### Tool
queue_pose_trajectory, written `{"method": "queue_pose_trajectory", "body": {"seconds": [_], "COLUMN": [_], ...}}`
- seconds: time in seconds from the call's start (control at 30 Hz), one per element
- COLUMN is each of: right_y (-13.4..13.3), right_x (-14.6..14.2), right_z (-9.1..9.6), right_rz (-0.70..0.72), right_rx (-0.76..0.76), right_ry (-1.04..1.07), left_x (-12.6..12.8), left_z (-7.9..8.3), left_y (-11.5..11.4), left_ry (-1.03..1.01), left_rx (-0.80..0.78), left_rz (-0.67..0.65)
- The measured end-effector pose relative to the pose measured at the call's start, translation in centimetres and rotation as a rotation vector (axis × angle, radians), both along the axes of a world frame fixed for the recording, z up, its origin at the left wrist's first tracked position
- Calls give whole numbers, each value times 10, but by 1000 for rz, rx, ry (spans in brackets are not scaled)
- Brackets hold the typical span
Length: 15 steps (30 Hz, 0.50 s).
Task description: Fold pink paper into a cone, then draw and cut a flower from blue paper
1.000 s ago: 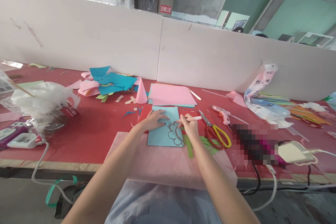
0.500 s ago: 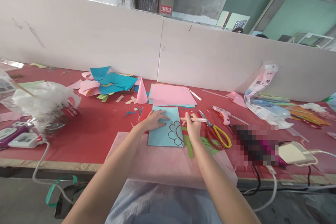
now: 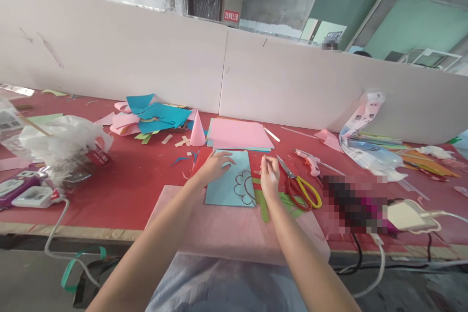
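A light blue sheet lies in front of me, with a dark scalloped flower outline drawn at its right edge. My left hand rests on the sheet's upper left part, fingers spread. Just right of the sheet, my right hand is closed around a slim white pen, held off the paper. Green paper strips lie under and beside my right wrist. Scissors with red and yellow handles lie right of that hand. Beneath the blue sheet's near part is a pale pink board.
Pink sheets are stacked behind the blue one, beside a pink paper cone. Blue and pink scraps lie back left. A pink glue gun and a white charger with cables sit right. A plastic-wrapped bundle stands left. A white partition closes the back.
My right hand has moved slightly right, away from the sheet's edge, and the pen has turned from pointing sideways to pointing more toward me. My left hand stays on the sheet.
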State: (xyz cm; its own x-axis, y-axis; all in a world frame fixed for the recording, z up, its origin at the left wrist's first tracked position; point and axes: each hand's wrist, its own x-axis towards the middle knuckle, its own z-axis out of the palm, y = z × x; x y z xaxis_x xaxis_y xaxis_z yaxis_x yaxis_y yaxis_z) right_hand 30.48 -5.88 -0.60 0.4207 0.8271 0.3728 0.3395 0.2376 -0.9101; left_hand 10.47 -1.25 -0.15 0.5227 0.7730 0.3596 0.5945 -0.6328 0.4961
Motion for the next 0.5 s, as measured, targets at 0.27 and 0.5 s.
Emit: {"method": "queue_pose_trajectory", "body": {"seconds": [0.27,0.5], "right_y": [48,102], "right_x": [26,58], "right_z": [28,44], "right_rz": [-164,40], "right_rx": [-67,-413], "right_ry": [-454,-191], "left_x": [-2,-5], "left_z": [-1,-5], "left_y": [5,6], "left_ry": [-149,-141], "left_rx": [60,-4], "left_rz": [147,164]}}
